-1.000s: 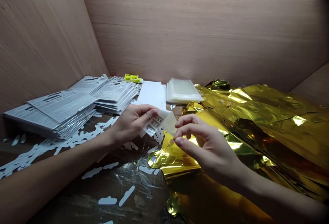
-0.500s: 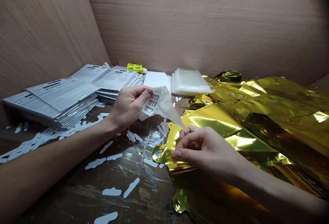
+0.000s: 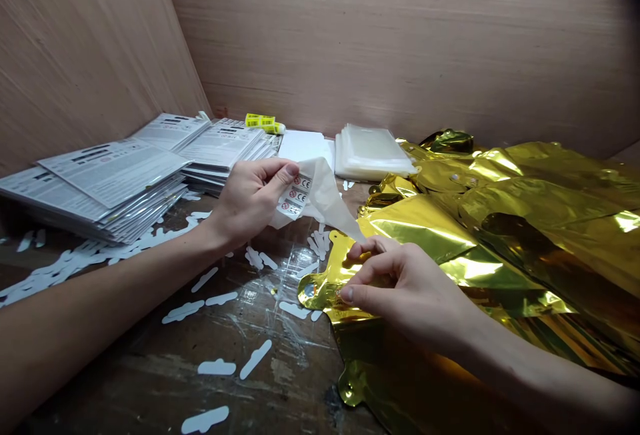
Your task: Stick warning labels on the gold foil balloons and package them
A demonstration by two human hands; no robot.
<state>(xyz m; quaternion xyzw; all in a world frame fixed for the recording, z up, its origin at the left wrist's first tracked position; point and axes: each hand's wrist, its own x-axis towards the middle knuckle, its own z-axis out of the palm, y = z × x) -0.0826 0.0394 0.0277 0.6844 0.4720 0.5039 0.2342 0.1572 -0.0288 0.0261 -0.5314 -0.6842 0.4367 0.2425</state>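
So the left hand (image 3: pixel 253 198) is pinching a sticker sheet (image 3: pixel 297 195) pretty firmly, thumb pressing it against bent fingers, and it's hanging in the air over the middle of the desk (image 3: pixel 150 382). A pale tail of it is tapering down to the right hand (image 3: pixel 407 285), whose thumb and index finger are curling nearly together just by the tabbed edge of the gold foil (image 3: pixel 425 228). Can't tell if those fingers are gripping the tail, a loose sticker or nothing.

Looks to me like the sticker-handling step is underway. IMO the next move is calling for a light right-hand touch and a steady left, since that sheet is looking thin, floppy and easy to crease.

Texture-wise, the foil is shining like a mirror, all wrinkles and round tabs. Flat white slips (image 3: pixel 217 368) with a bump on one side are littering the scuffed brown wood, and glossy printed packets (image 3: pixel 120 172) are leaning in stacks at left. Smooth clear bags (image 3: pixel 373 148) are piling up behind.
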